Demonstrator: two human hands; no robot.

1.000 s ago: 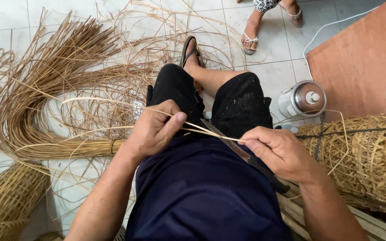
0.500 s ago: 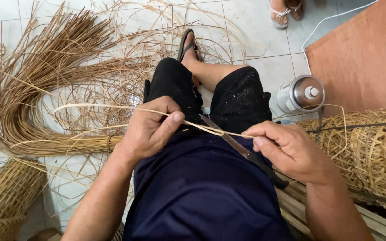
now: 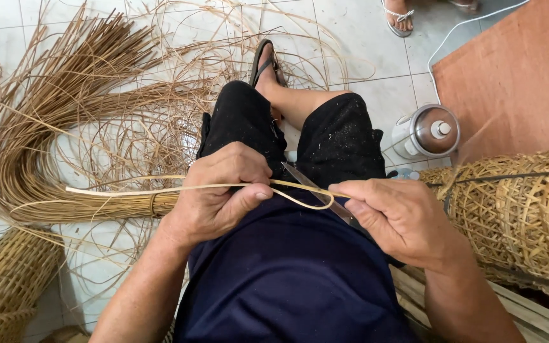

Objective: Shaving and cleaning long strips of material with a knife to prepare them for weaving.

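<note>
Over the lap, the left hand [image 3: 220, 197] pinches a pale cane strip [image 3: 160, 188] – the right hand [image 3: 401, 222] grips a knife [image 3: 316, 188] against it, mid-shaving; next, a steady pull.

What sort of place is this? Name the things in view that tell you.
Probably a home basket-weaving workspace on a tiled floor: a bundle of cane strips, woven baskets, and a strip being split against a knife.

My right hand [image 3: 408, 219] hides the knife [image 3: 316, 187] handle, my left hand [image 3: 223, 197] covers part of the cane strip [image 3: 160, 189], and the woven basket [image 3: 528, 209] runs off the right edge.
</note>
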